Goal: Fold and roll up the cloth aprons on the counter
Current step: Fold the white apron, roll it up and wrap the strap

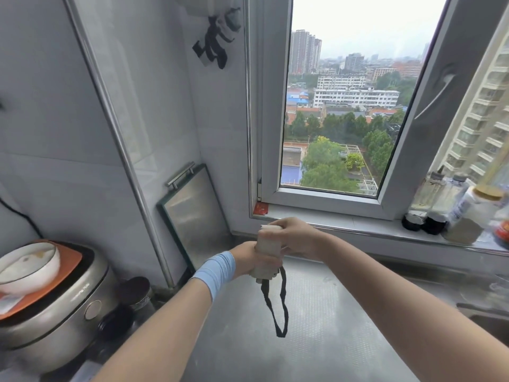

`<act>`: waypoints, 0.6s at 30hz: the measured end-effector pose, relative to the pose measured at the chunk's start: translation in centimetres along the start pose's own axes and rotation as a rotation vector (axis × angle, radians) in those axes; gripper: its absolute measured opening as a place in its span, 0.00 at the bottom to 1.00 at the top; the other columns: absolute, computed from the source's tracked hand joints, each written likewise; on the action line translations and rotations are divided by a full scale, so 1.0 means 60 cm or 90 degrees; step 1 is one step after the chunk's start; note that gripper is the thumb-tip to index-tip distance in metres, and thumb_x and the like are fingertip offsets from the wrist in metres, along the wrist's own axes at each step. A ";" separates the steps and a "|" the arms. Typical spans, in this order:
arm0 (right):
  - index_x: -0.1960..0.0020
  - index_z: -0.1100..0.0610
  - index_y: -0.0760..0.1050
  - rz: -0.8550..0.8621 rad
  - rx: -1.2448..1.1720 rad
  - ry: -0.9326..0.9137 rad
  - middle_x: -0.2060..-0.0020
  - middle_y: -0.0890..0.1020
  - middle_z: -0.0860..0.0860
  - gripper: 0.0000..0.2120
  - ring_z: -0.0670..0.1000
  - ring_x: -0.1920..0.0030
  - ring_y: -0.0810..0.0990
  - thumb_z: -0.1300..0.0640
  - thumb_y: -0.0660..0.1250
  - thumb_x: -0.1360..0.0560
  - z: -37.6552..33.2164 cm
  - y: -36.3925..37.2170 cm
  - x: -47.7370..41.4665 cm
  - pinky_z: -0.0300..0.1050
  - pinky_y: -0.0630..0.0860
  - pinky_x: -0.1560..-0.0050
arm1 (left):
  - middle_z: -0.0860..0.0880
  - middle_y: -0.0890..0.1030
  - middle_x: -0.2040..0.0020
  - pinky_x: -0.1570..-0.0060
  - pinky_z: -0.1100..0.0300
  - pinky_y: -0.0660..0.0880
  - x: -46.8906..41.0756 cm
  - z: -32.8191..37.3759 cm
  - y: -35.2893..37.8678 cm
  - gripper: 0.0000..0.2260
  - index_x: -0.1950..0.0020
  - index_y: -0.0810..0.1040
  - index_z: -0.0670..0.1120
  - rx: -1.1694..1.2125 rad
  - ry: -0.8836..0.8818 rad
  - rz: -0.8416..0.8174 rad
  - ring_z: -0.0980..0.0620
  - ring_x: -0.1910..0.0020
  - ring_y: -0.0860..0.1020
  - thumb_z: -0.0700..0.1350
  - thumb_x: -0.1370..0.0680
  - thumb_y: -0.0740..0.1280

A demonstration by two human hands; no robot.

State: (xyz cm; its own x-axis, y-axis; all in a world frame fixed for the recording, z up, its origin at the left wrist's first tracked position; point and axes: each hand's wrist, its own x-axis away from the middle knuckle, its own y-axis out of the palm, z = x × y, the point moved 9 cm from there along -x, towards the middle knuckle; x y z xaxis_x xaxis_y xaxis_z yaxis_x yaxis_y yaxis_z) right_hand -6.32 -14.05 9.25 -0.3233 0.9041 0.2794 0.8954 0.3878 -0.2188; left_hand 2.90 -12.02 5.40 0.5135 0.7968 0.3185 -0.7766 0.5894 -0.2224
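Note:
A white cloth apron [268, 253], rolled into a tight upright bundle, is held in the air above the steel counter [316, 326]. My left hand [246, 261] grips its lower part from the left; a light blue band wraps that wrist. My right hand [296, 238] grips the upper part from the right. A black strap [278, 307] hangs from the bottom of the roll in a long loop, ending just above the counter.
A rice cooker [52, 312] with a bowl [27, 266] on an orange board stands at the left, dark jars beside it. A steel board [192, 213] leans on the wall. Bottles and jars [454, 213] crowd the right sill. A sink edge [482, 312] lies at the right.

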 end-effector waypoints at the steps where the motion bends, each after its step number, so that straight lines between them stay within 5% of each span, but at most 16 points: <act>1: 0.44 0.58 0.81 0.041 0.021 -0.021 0.51 0.84 0.57 0.25 0.54 0.52 0.84 0.47 0.79 0.35 -0.007 -0.008 -0.003 0.55 0.81 0.44 | 0.47 0.82 0.55 0.49 0.48 0.77 -0.003 0.004 -0.003 0.18 0.46 0.79 0.49 -0.032 0.007 0.017 0.45 0.54 0.80 0.52 0.34 0.73; 6: 0.48 0.59 0.82 0.126 -0.031 -0.056 0.58 0.84 0.52 0.16 0.50 0.55 0.82 0.55 0.80 0.32 -0.034 -0.042 -0.009 0.47 0.80 0.54 | 0.48 0.72 0.72 0.59 0.51 0.68 -0.008 0.026 -0.008 0.17 0.53 0.79 0.39 0.024 -0.001 0.044 0.47 0.71 0.70 0.48 0.36 0.73; 12: 0.48 0.59 0.81 0.172 -0.148 -0.088 0.53 0.85 0.56 0.14 0.49 0.57 0.85 0.56 0.78 0.31 -0.045 -0.059 -0.015 0.46 0.82 0.58 | 0.49 0.75 0.67 0.66 0.62 0.69 -0.022 0.045 -0.044 0.25 0.41 0.78 0.38 0.094 0.035 0.091 0.51 0.71 0.72 0.55 0.30 0.73; 15: 0.38 0.59 0.76 0.215 -0.203 -0.127 0.44 0.82 0.58 0.21 0.50 0.51 0.83 0.53 0.75 0.27 -0.052 -0.061 -0.013 0.48 0.82 0.53 | 0.54 0.73 0.73 0.74 0.65 0.67 -0.021 0.056 -0.052 0.25 0.39 0.74 0.36 0.152 0.043 0.073 0.56 0.75 0.70 0.56 0.24 0.67; 18: 0.28 0.50 0.60 0.237 -0.158 -0.123 0.40 0.73 0.49 0.37 0.49 0.43 0.78 0.46 0.77 0.30 -0.048 -0.033 -0.002 0.47 0.77 0.46 | 0.51 0.77 0.71 0.75 0.64 0.69 -0.017 0.062 -0.090 0.17 0.44 0.74 0.39 0.267 0.044 0.169 0.55 0.75 0.73 0.52 0.22 0.68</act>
State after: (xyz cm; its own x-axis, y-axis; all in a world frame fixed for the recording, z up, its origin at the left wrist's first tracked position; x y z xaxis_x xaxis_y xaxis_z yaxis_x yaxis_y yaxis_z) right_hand -7.15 -15.45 12.36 0.0024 0.9992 0.0404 0.9994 -0.0010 -0.0340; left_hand 5.19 -16.52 9.72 0.2906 0.9273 0.2361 -0.9562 0.2725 0.1065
